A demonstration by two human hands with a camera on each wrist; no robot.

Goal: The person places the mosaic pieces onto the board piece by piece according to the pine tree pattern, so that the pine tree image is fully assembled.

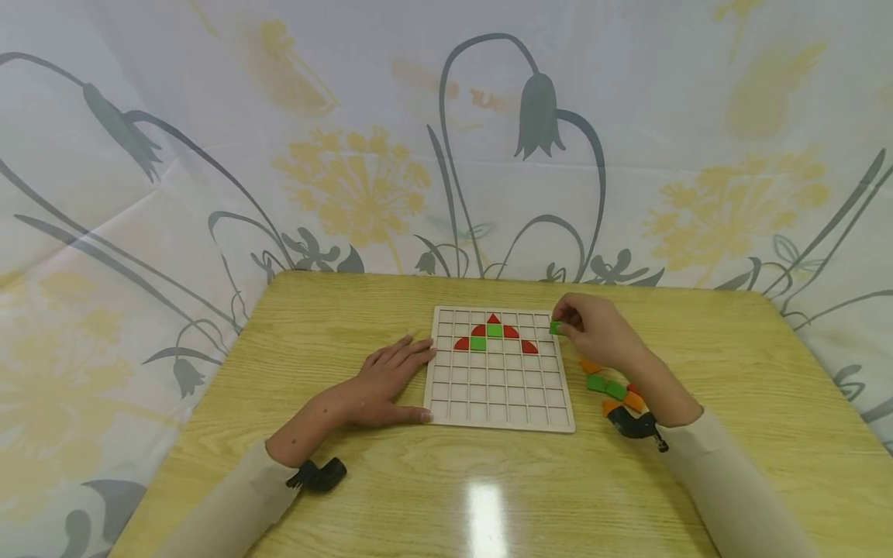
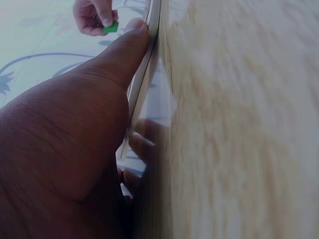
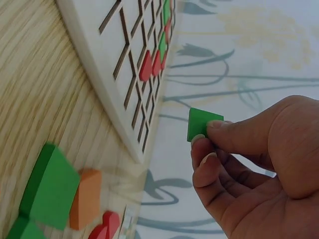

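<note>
A pale wooden grid board (image 1: 498, 395) lies on the table. In its upper cells sit a red triangle (image 1: 494, 318), two green squares (image 1: 494, 331) and several red rounded pieces (image 1: 530, 347). My right hand (image 1: 593, 329) pinches a green square tile (image 3: 202, 123) between thumb and fingers, above the board's upper right edge. My left hand (image 1: 384, 384) lies with fingers spread along the board's left edge, its thumb touching near the lower left corner. In the left wrist view the thumb (image 2: 119, 55) presses against the board's side.
Loose pieces lie to the right of the board, partly under the right forearm: green tiles (image 1: 596, 383), orange tiles (image 1: 633, 401) and red ones (image 3: 110, 223). A flower-patterned cloth (image 1: 363, 116) hangs behind the wooden table (image 1: 418, 496).
</note>
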